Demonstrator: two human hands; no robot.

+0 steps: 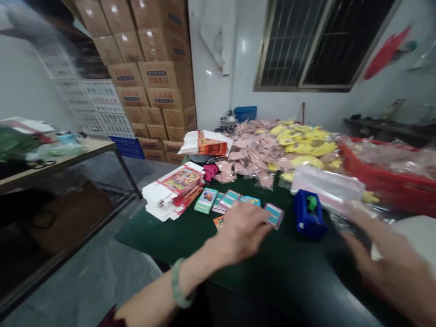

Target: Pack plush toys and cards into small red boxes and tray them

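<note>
Fingers (255, 222) of the left hand (238, 234) lie spread apart, almost at a small teal-edged card box (274, 215) on the dark green table (163, 236); it looks light and stiff, best pinched by its edges. Blurred, the right hand (391, 265) curls around a clear plastic bag (327, 188), its grip unclear. Beside it sits a blue tape dispenser (308, 215); no box printing is legible.

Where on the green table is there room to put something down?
Bare green tabletop shows at the front left, between the flat white cartons and the left hand. Another patch lies right of that hand, in front of the blue tape dispenser. It is crowded at the back, by the pink and yellow plastic packets, and along the row of cards.
</note>
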